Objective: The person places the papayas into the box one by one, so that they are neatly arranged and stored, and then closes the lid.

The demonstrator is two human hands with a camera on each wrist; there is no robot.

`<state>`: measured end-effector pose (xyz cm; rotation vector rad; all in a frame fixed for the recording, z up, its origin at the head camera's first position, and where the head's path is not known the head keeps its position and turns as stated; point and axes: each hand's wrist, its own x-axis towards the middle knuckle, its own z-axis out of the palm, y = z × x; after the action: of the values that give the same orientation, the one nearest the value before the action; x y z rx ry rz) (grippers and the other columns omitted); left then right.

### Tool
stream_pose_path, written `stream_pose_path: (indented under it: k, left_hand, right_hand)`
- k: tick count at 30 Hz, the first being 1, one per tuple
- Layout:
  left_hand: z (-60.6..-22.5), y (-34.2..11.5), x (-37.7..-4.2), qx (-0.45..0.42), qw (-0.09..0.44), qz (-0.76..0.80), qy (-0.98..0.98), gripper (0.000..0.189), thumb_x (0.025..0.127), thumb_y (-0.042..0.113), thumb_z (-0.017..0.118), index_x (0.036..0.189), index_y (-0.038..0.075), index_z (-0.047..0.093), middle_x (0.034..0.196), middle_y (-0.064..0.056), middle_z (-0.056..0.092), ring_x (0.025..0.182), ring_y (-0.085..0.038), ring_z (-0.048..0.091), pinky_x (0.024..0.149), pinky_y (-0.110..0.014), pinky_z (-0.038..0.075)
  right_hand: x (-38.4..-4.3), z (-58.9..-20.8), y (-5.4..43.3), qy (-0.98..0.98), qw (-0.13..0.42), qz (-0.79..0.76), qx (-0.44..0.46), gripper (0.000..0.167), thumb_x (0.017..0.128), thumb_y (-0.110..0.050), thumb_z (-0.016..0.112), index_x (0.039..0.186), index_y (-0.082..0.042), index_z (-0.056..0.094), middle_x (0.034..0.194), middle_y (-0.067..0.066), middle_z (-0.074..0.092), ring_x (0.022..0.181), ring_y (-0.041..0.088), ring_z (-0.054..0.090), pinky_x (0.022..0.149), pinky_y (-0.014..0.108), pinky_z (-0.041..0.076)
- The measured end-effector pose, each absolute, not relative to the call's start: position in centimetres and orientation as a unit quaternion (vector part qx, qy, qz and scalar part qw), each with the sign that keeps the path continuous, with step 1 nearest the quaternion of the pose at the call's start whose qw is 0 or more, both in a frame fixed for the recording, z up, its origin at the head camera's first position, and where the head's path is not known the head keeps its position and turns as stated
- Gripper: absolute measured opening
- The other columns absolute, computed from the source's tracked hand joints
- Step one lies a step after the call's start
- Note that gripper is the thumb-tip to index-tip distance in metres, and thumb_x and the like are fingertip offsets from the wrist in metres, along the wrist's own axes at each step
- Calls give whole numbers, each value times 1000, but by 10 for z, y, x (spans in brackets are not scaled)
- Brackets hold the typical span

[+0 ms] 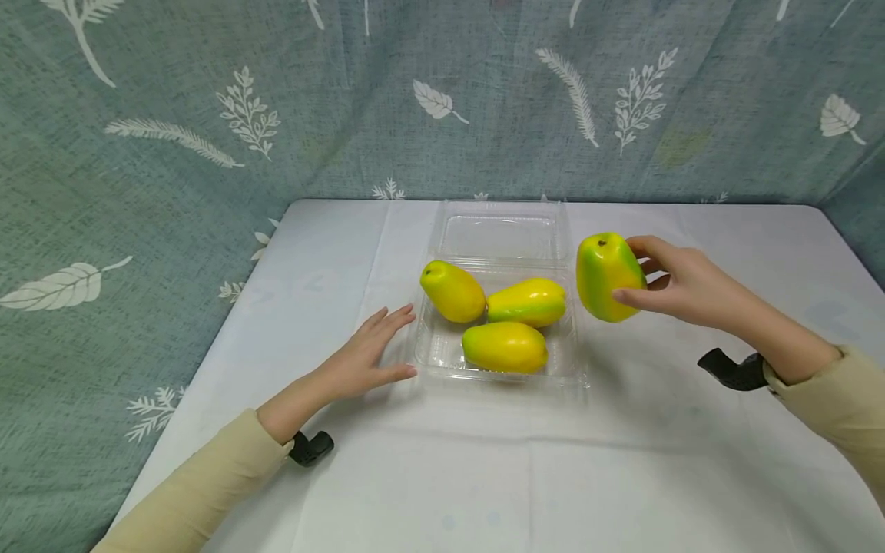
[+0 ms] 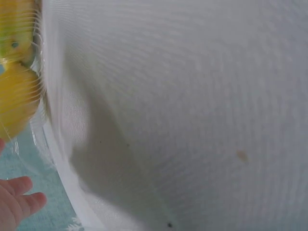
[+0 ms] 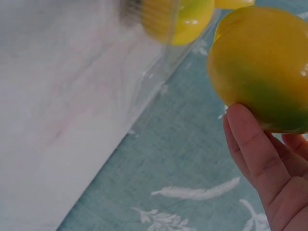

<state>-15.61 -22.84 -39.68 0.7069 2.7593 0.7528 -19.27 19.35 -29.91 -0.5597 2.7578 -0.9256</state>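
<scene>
Right hand (image 1: 681, 288) grips a glossy, smooth-skinned mango (image 1: 608, 276), yellow with green bands, plump and oval. It is held in the air just right of the clear plastic clamshell tray (image 1: 442, 349), long axis near upright, stem dimple pointing up and slightly far. Thumb on the near side, fingers wrapped round the far side.

Tray is thin, transparent, ribbed at its walls, its lid (image 1: 501, 234) folded open toward the far edge. Three more mangoes (image 1: 505, 347) lie inside on their sides, touching.

Left hand (image 1: 366, 357) lies flat on the white cloth-covered table (image 1: 415, 476), fingers straight and spread, fingertips just beside the tray's left rim, holding nothing.
</scene>
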Motion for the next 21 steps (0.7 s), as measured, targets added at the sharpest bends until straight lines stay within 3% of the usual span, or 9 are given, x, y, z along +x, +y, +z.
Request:
stream_pose_path:
  k: [21]
  left_hand:
    - [-398,-232,-156,225,101,253,936,78,82,52,61,144,17,28,151,3,22,139,-35,11,103,-63,21]
  right_hand:
    - [-206,-276,117,895,120,-341,-263,58,83,-32,66,131,-8,43,120,8,56,102,23,57,80,36,52]
